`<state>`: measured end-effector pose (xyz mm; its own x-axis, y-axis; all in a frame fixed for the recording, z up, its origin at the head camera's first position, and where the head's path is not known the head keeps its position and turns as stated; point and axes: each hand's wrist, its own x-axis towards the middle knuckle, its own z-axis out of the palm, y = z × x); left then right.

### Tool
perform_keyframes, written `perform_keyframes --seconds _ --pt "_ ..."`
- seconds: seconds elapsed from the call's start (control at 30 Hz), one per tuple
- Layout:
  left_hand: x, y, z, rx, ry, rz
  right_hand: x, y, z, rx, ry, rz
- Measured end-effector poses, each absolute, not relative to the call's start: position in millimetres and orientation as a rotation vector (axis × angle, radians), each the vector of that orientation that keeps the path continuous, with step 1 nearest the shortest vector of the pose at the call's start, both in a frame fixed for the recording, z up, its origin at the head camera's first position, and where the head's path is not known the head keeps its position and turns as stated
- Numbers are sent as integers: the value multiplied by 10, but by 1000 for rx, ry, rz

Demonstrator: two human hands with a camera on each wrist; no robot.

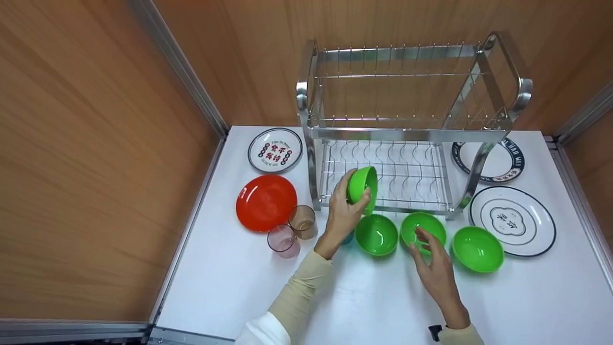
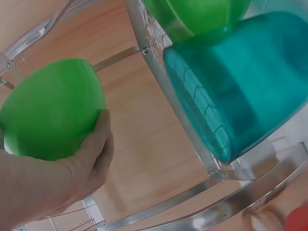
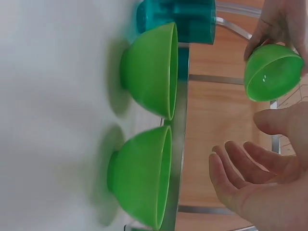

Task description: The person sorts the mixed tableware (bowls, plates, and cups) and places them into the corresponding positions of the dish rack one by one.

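My left hand (image 1: 344, 211) grips a green bowl (image 1: 362, 189), tilted on its side over the front of the metal dish rack's lower tier. In the left wrist view the fingers wrap round the outside of that bowl (image 2: 57, 110). My right hand (image 1: 435, 275) holds nothing; its fingers are spread in a loose curve over the near side of the middle green bowl (image 1: 416, 225). Another green bowl (image 1: 377, 235) stands to its left and a third (image 1: 478, 249) to its right, all upright on the white table. A teal cup (image 2: 240, 82) shows beside the left bowl, mostly hidden from the head view.
The two-tier dish rack (image 1: 409, 134) stands at the back. Left of it lie a white plate (image 1: 275, 150), a red plate (image 1: 266, 203), a brown glass (image 1: 302, 222) and a pink glass (image 1: 283, 241). Two white plates with dark rims, one nearer (image 1: 512, 220), lie at the right.
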<state>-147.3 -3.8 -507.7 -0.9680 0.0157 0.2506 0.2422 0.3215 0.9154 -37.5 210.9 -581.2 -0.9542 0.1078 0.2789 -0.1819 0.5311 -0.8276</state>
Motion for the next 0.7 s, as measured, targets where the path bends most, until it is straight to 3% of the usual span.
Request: perform_keyframes --seconds 0.7 --pt "-2002 -33 -4816 -83 -2512 -1660 -222 2619 -5869 -225 -2524 1319"
